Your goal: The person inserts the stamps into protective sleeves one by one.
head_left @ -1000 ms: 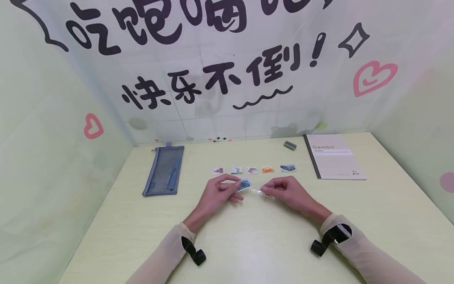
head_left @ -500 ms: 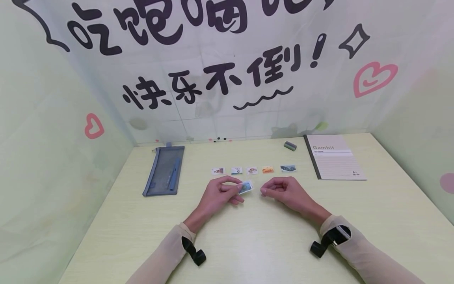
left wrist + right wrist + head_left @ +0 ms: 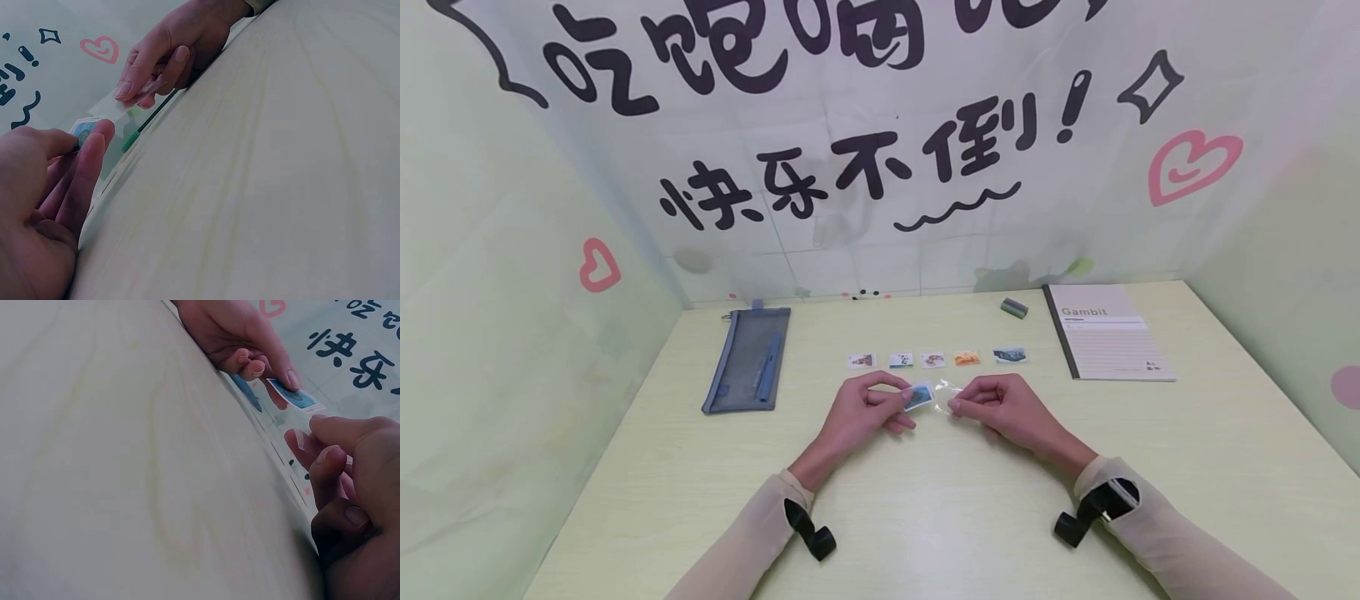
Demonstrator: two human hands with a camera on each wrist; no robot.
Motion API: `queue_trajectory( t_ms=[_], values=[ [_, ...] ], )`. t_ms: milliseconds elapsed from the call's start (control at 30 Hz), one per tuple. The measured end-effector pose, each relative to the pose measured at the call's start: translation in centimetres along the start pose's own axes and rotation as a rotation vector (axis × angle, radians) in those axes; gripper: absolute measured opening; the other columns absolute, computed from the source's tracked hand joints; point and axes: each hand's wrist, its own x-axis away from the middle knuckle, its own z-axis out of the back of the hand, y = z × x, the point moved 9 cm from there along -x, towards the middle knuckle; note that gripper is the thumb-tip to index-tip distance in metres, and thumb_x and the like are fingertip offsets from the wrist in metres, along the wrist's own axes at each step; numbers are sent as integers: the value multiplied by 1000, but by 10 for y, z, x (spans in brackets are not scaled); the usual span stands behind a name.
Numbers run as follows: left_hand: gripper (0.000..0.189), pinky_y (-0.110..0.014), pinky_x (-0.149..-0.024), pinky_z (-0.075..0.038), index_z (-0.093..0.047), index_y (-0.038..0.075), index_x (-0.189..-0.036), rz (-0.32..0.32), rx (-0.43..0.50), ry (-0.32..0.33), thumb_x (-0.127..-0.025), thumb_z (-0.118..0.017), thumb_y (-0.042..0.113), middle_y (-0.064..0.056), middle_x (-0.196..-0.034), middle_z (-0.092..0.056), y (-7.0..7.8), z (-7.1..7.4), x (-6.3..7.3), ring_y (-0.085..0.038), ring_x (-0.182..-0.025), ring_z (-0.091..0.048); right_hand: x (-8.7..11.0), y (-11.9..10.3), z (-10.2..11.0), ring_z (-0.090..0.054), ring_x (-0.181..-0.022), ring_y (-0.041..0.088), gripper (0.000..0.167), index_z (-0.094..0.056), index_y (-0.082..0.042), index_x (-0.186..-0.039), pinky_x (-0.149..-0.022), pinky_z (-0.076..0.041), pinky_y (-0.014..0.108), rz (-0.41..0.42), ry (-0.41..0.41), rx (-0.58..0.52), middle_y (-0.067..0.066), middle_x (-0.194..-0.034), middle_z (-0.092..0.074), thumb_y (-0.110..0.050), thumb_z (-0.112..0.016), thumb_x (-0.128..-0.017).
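Note:
My left hand (image 3: 868,404) pinches a small blue stamp (image 3: 918,397) with a white border between thumb and fingers. Facing it, my right hand (image 3: 1011,408) pinches a small clear plastic sleeve (image 3: 945,395) between thumb and forefinger. The sleeve's near edge is right at the stamp's right edge, over the middle of the table. In the left wrist view, the clear sleeve (image 3: 111,107) overlaps the top of the stamp (image 3: 85,130). From the right wrist, the stamp (image 3: 295,396) shows its blue face just beyond my right fingertips.
Behind the hands lies a row of several stamps, among them an orange one (image 3: 967,357) and a dark blue one (image 3: 1010,356). A mesh pouch (image 3: 745,367) with a blue pen is at left. A Gambit notebook (image 3: 1108,346) and a small striped block (image 3: 1013,308) lie at back right.
The clear sleeve, bunched at my right fingertips a second ago, now stands spread out towards the stamp. The stamp has tilted and shifted slightly right; both hands have barely moved.

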Motion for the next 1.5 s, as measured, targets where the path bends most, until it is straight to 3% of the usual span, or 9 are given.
queue_trajectory(
  t_ms=[400, 633, 1233, 1500],
  values=[
    [23, -39, -74, -67, -74, 12, -121, -4, -19, -13, -106, -73, 29, -11, -88, -84, 0, -2, 0, -29, -78, -83, -1, -1, -3, -48, -52, 10, 28, -82, -15, -103, -51, -39, 23, 21, -17, 28, 6, -91, -84, -42, -83, -97],
    [23, -35, -71, -66, -74, 13, -120, -8, -49, -37, -106, -74, 31, -10, -86, -84, -1, -4, 0, -26, -75, -82, -1, -1, -3, -48, -52, 11, 29, -80, -14, -108, -51, -40, 24, 27, -14, 24, 5, -95, -85, -42, -80, -100],
    [22, -31, -73, -62, -76, 21, -118, -12, -138, -80, -104, -75, 38, -9, -78, -81, 2, -9, 2, -23, -68, -77, -2, 3, -2, -45, -53, 11, 30, -79, -17, -111, -50, -36, 24, 1, 8, 25, 3, -69, -65, -44, -80, -99],
    [21, -31, -66, -63, -78, 20, -118, -14, -144, -112, -104, -76, 35, -8, -82, -82, 1, -13, 2, -22, -68, -77, -1, -2, -6, -48, -53, 11, 24, -80, -16, -110, -53, -41, 24, 54, -31, 18, 8, -82, -79, -39, -79, -101]
  ],
)
